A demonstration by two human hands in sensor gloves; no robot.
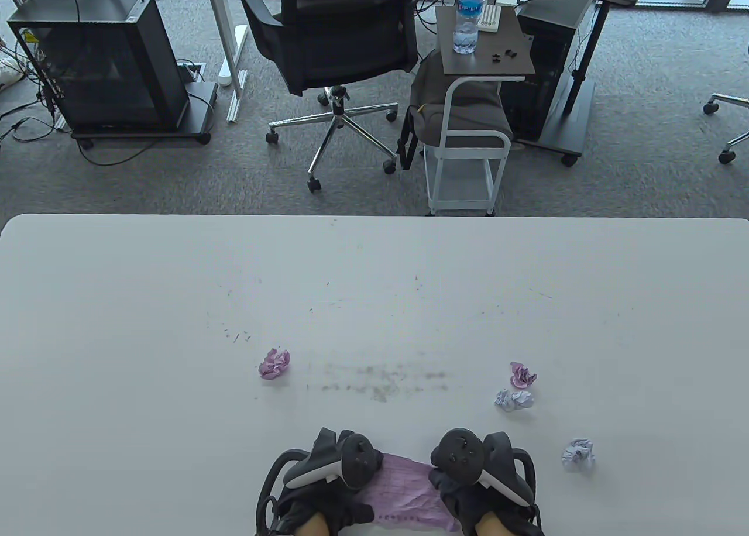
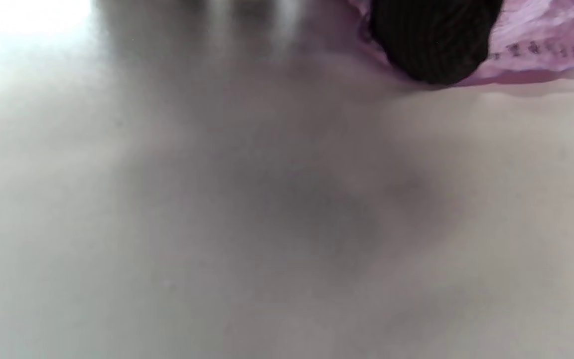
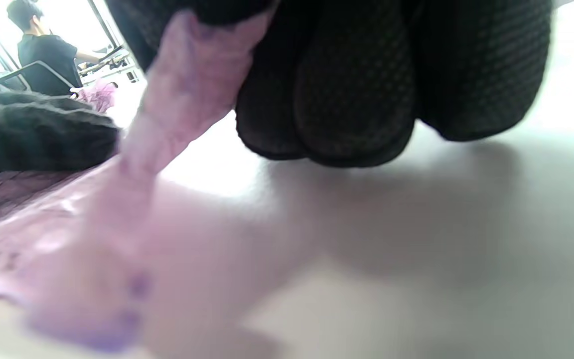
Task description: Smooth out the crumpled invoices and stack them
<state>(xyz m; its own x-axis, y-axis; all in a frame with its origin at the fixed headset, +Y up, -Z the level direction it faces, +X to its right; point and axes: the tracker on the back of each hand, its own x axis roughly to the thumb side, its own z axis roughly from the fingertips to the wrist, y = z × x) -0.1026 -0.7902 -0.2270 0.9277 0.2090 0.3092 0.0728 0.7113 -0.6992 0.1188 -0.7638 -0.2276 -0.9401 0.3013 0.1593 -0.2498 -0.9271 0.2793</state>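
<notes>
1. Your left hand (image 1: 327, 471) and right hand (image 1: 480, 471) sit at the near edge of the bench (image 1: 374, 278), one on each side of a pink invoice (image 1: 406, 489).
2. The invoice lies partly spread out between them, still creased, its printed lines visible.
3. In the right wrist view your right grip has its fingers (image 3: 352, 99) curled, pinching a raised edge of the pink sheet.
4. In the left wrist view one dark fingertip (image 2: 434, 45) presses on the sheet's edge; I cannot tell how the rest of that grip lies.
5. A pink crumpled ball (image 1: 274, 364) sits further out on the left.
6. On the right lie a second pink ball (image 1: 522, 375), a pale ball (image 1: 514, 399) just beside it, and another pale ball (image 1: 578, 453) nearer you.
</notes>
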